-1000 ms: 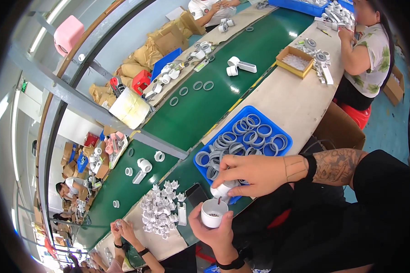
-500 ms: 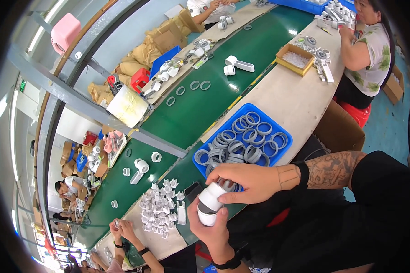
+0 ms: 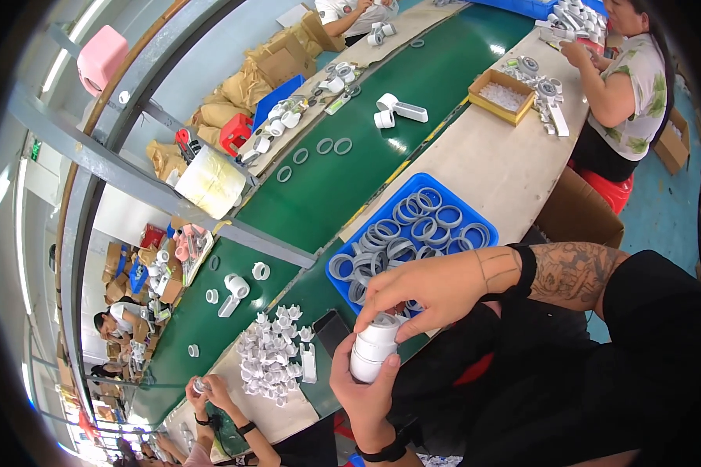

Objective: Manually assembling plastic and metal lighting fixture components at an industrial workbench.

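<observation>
My left hand (image 3: 364, 397) is wrapped round the lower half of a white plastic cylinder (image 3: 371, 359), held upright in front of me. A seam runs round it where two white parts meet. From above, my right hand (image 3: 444, 284) grips the upper part between thumb and fingers. Something grey and round (image 3: 384, 320) shows at its top end. Just beyond my right hand is a blue tray (image 3: 423, 181) with many grey rings (image 3: 401, 249), partly hidden by that hand.
A heap of small white plastic parts (image 3: 269, 354) lies left of my hands, near a dark phone (image 3: 332, 331). Beyond runs a green conveyor belt (image 3: 304, 194) carrying rings and white pieces. A co-worker (image 3: 623, 86) sits at the right, beside a yellow box (image 3: 502, 95) of small pieces.
The two white parts, tilted with a dark gap between them before, now sit in line, closed together. My right hand has shifted slightly and its fingers now hold the top rim.
</observation>
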Demonstrator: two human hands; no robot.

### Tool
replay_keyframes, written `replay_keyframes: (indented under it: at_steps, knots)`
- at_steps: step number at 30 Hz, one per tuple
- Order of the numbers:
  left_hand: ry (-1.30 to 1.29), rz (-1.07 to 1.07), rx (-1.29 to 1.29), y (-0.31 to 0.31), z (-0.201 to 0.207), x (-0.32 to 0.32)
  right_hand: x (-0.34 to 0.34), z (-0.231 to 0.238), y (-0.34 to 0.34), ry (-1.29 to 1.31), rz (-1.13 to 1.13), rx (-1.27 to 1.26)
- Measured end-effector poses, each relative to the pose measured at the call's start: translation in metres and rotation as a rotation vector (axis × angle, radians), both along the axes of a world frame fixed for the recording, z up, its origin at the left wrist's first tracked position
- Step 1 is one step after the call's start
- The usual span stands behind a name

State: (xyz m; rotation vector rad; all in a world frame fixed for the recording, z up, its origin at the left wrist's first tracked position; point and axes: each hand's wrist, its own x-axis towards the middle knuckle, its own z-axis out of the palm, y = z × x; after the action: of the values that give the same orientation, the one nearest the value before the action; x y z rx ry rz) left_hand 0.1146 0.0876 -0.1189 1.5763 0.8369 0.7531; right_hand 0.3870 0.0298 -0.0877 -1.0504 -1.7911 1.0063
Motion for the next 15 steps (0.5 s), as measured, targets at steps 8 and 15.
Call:
replay_keyframes:
  at_steps: [8,15]
  knots:
    - [0.102,-0.066,0.065,0.002,-0.007,0.008,-0.003,-0.011,-0.01,-0.053,-0.036,0.025]
    - [0.167,0.03,0.1,-0.009,0.015,0.034,-0.015,0.007,0.0,-0.027,-0.239,-0.2]
